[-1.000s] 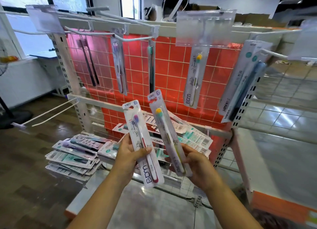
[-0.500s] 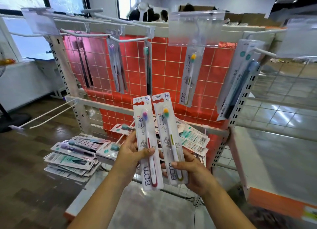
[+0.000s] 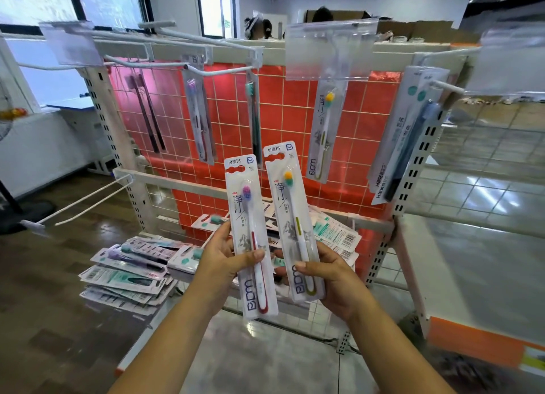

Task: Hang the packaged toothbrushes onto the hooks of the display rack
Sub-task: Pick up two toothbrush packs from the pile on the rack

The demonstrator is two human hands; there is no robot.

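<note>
L hand (image 3: 224,253) grips red pack (image 3: 252,240), R hand (image 3: 330,278) grips yellow pack (image 3: 292,222); both upright, hang-holes up; hooks (image 3: 224,72) lie above, matching yellow hook nearer R.

Bright window daylight, floor glare, warped edges

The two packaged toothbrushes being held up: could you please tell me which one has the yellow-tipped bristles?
It is the pack in the right hand, the yellow-handled toothbrush pack. The red-handled toothbrush pack in the left hand has purple bristles instead.
</note>
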